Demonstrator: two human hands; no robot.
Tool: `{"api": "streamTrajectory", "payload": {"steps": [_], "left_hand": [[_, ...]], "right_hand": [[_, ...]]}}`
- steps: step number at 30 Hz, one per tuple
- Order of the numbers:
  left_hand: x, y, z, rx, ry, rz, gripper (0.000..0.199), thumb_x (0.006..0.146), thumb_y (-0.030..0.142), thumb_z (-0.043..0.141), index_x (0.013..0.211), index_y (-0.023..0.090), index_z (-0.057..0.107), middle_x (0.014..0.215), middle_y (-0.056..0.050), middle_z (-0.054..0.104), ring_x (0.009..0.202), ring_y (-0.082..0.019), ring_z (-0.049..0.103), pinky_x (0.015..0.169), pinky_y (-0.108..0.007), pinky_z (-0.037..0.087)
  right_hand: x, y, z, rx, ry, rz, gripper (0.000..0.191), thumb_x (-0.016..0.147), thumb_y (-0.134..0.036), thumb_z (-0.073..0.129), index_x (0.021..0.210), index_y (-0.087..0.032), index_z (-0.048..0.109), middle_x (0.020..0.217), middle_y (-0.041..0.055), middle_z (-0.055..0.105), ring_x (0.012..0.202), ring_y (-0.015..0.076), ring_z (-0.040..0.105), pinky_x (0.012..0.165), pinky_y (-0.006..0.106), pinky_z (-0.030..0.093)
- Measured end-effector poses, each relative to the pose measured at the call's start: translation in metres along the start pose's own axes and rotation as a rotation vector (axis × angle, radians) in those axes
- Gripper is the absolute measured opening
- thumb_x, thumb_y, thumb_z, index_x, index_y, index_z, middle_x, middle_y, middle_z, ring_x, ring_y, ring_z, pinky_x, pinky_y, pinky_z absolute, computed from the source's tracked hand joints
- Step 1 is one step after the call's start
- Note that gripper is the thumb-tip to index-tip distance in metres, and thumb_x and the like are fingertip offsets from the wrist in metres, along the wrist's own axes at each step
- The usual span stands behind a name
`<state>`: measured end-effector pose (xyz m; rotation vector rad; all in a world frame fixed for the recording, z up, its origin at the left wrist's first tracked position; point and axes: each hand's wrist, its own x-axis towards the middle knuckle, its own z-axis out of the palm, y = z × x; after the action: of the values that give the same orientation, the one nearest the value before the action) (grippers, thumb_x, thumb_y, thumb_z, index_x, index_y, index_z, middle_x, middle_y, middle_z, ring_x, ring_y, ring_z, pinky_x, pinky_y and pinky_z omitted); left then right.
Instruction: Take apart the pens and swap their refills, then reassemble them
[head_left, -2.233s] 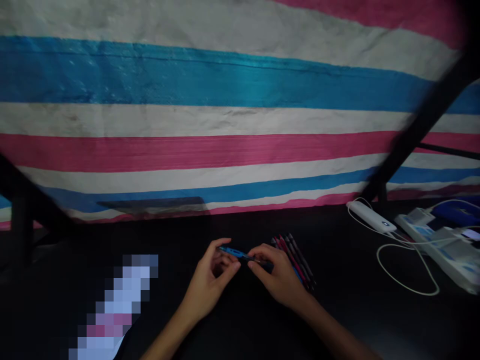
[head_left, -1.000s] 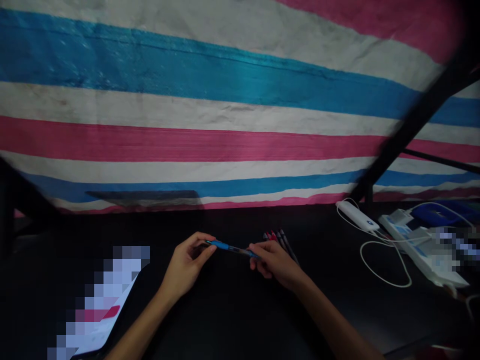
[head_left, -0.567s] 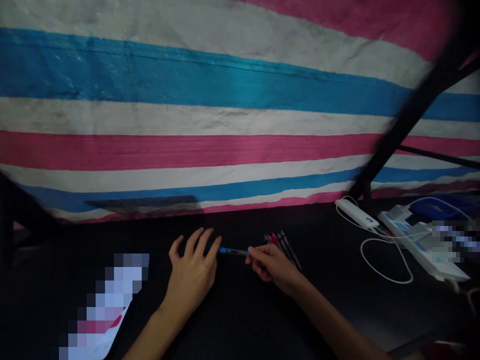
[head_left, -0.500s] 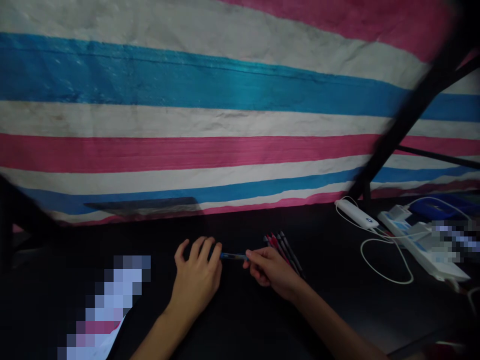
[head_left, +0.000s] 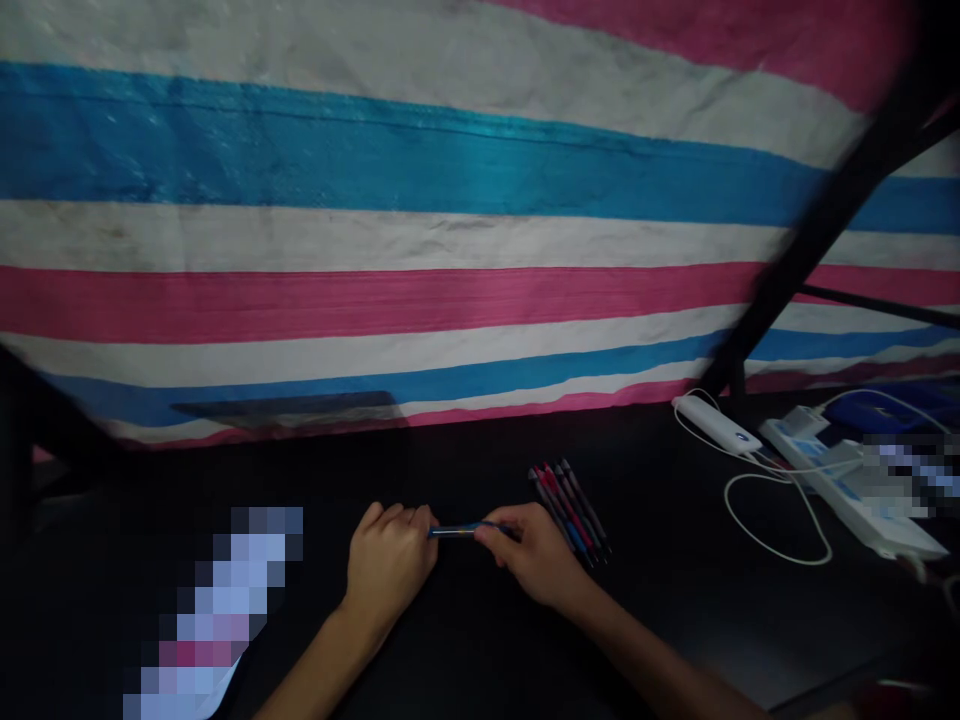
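Observation:
A slim pen with blue parts and a clear-looking barrel lies level between my two hands, just over the black table. Its left end disappears into my left hand, whose fingers are curled closed around it. Thumb and fingers of my right hand pinch the other end, hiding the tip. Several pens, with dark, pink and blue parts, lie side by side just beyond and to the right of my right hand.
On the right, a white power bank with a cable lies by a white power strip holding plugs. Behind them is a blue item. A blurred-out pale sheet lies left. Striped sheeting hangs behind the black table.
My left hand's fingers have gone from spread to curled around the pen's end. Both hands have come slightly nearer to me, and my right hand has shifted left, uncovering more of the pens.

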<state>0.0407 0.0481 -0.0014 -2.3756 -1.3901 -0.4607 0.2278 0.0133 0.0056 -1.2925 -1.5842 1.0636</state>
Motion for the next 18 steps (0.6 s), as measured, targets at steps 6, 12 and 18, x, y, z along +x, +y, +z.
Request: {"api": "streamTrajectory", "payload": {"steps": [6,12,18], "left_hand": [[0.004,-0.01,-0.005,-0.278,-0.084,-0.048,0.014,0.085,0.025,0.047,0.082,0.019,0.06,0.073,-0.005,0.066,0.07,-0.023,0.062,0.068,-0.037,0.04],[0.004,-0.022,-0.005,-0.776,0.074,-0.151,0.026,0.086,0.031,0.051,0.11,0.022,0.052,0.101,-0.006,0.062,0.089,-0.021,0.061,0.074,-0.032,0.047],[0.006,-0.025,-0.012,-0.98,-0.023,-0.198,0.017,0.086,0.032,0.054,0.096,0.022,0.064,0.083,-0.001,0.066,0.077,-0.017,0.062,0.066,-0.026,0.045]], "right_hand": [[0.002,-0.007,-0.008,-0.173,0.092,-0.264,0.02,0.081,-0.025,0.063,0.098,-0.02,0.071,0.078,0.0035,0.066,0.069,0.0153,0.059,0.065,0.026,0.043],[0.012,0.002,-0.02,0.181,0.14,-0.012,0.026,0.08,-0.03,0.061,0.099,-0.014,0.068,0.067,0.0027,0.062,0.054,0.0126,0.055,0.05,0.024,0.043],[0.015,-0.003,-0.024,0.381,0.175,0.041,0.024,0.076,-0.031,0.065,0.092,-0.015,0.069,0.063,-0.0002,0.058,0.053,0.0104,0.052,0.051,0.025,0.043]]}}
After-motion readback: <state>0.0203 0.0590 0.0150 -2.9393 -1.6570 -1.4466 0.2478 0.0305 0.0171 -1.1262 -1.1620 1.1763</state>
